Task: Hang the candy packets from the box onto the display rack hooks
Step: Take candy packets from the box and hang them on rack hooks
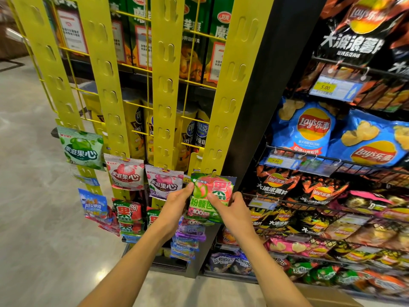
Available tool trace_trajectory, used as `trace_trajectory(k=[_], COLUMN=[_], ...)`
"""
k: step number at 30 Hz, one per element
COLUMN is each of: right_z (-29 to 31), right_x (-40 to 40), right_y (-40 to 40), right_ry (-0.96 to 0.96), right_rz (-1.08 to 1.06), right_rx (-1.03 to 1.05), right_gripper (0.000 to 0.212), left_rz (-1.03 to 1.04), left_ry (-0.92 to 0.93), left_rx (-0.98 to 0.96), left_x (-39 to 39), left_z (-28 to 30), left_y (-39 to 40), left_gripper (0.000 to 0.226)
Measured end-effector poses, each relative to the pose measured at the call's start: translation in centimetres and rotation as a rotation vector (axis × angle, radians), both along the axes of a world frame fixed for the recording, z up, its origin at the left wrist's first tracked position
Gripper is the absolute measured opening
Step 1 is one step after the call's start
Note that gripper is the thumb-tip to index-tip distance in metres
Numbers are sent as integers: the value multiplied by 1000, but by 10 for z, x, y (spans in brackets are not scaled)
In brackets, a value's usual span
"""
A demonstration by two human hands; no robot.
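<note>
A green and pink candy packet (211, 191) is at the lowest visible hook of the rightmost yellow hanging strip (230, 89), its top slot at the hook. My left hand (177, 202) pinches its left edge with thumb and fingers. My right hand (232, 207) holds its lower right part, thumb across the front. Other candy packets hang on the neighbouring strips: a green one (83, 147), a pink one (125, 173) and a purple one (163, 183). More packets (128, 216) hang below them. A brown box corner (327, 295) shows at the bottom right.
The yellow strips hang on a yellow wire grid (141, 69) at the end of a black shelf unit (274, 85). To the right, wire shelves hold blue chip bags (309, 127) and black chip bags (278, 187). Pale polished floor (33, 196) lies at the left.
</note>
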State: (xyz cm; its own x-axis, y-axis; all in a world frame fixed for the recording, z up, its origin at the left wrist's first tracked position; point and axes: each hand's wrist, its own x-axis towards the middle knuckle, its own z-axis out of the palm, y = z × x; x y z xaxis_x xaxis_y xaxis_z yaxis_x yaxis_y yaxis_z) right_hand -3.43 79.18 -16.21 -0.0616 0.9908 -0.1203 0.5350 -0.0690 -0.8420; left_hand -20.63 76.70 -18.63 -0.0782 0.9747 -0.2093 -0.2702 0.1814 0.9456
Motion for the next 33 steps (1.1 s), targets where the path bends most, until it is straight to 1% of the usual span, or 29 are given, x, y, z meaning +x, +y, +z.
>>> trace_trajectory(k=[3, 7, 9, 12, 14, 15, 18, 19, 21, 24, 27, 28, 29, 31, 33], right_z=[-2, -2, -3, -4, 0, 4, 16, 19, 21, 25, 28, 29, 28, 21, 12], right_x=[2, 8, 13, 24, 33, 38, 55, 63, 83, 120, 168, 186, 206, 247, 286], right_y=[1, 0, 2, 8, 11, 12, 17, 18, 20, 21, 15, 10, 6, -5, -18], right_ry=[43, 177, 209, 204, 182, 162, 76, 42, -86, -351, -594, -656, -714, -832, -909], right_rz=[-2, 71, 102, 154, 182, 187, 197, 209, 245, 332, 431, 469, 507, 546, 540], right_rx=[8, -80, -127, -160, -148, -130, -69, -48, 34, 148, 247, 265, 281, 311, 326], right_gripper=[62, 43, 42, 39, 41, 42, 39, 39, 40, 50, 60, 62, 64, 68, 71], left_rz=[-12, 0, -7, 5, 80, 120, 213, 225, 215, 90, -154, -212, -254, -285, -313], left_ry=[7, 19, 75, 238, 397, 501, 832, 962, 1254, 1669, 1981, 2040, 2062, 2035, 1986], left_rx=[-17, -48, -60, -18, 38, 67, 146, 165, 180, 145, -18, -59, -94, -152, -199], left_x=[0, 1, -2, -5, -6, -6, -7, -8, -5, 4, 31, 44, 58, 94, 139], left_z=[1, 5, 8, 21, 28, 33, 35, 33, 29, 30, 36, 38, 36, 26, 17], left_y=[1, 2, 4, 2, -1, -4, -9, -12, -21, -41, -66, -76, -85, -104, -118], left_gripper=[44, 43, 43, 40, 30, 33, 42, 44, 47, 49, 53, 55, 58, 66, 72])
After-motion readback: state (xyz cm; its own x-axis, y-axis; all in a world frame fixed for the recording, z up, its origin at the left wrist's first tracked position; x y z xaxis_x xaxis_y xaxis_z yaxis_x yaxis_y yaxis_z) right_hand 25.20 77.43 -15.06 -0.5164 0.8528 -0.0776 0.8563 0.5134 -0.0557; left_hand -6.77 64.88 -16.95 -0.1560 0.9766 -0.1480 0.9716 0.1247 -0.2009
